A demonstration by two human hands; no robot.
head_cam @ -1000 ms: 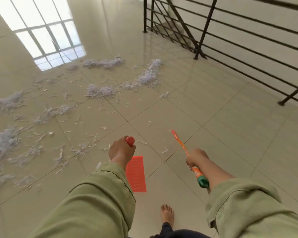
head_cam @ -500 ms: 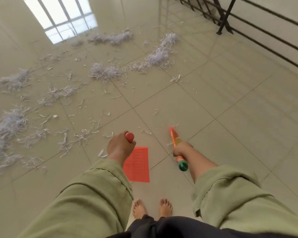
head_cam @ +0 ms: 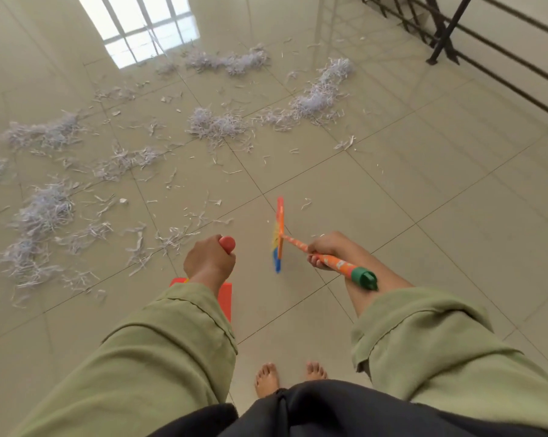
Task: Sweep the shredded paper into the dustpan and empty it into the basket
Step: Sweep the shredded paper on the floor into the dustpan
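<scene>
Curling round the red-tipped handle (head_cam: 227, 244), the fingers of the left hand (head_cam: 209, 263) grip it from above, and below that wrist the orange dustpan (head_cam: 225, 297) shows only as a flat edge, mostly hidden by the green sleeve (head_cam: 159, 351). The right hand (head_cam: 324, 250) at about three o'clock from the left wraps its fingers round the orange patterned shaft of the broom (head_cam: 301, 247), whose green end cap points back toward five o'clock along the forearm. The broom head, orange with yellow and blue bristles, stands edge-on between the two hands; whether it touches the floor I cannot tell.

Shredded paper (head_cam: 217, 126) lies scattered over the glossy tiled floor (head_cam: 424, 190), from nine o'clock round to one o'clock of the hands: thin strips close by at ten o'clock, thicker heaps farther out at nine, twelve and one o'clock. None of it is in the visible part of the dustpan. A dark metal railing (head_cam: 449, 29) runs across the upper right at two o'clock. Two bare feet (head_cam: 268, 378) stand at six o'clock, below the hands.
</scene>
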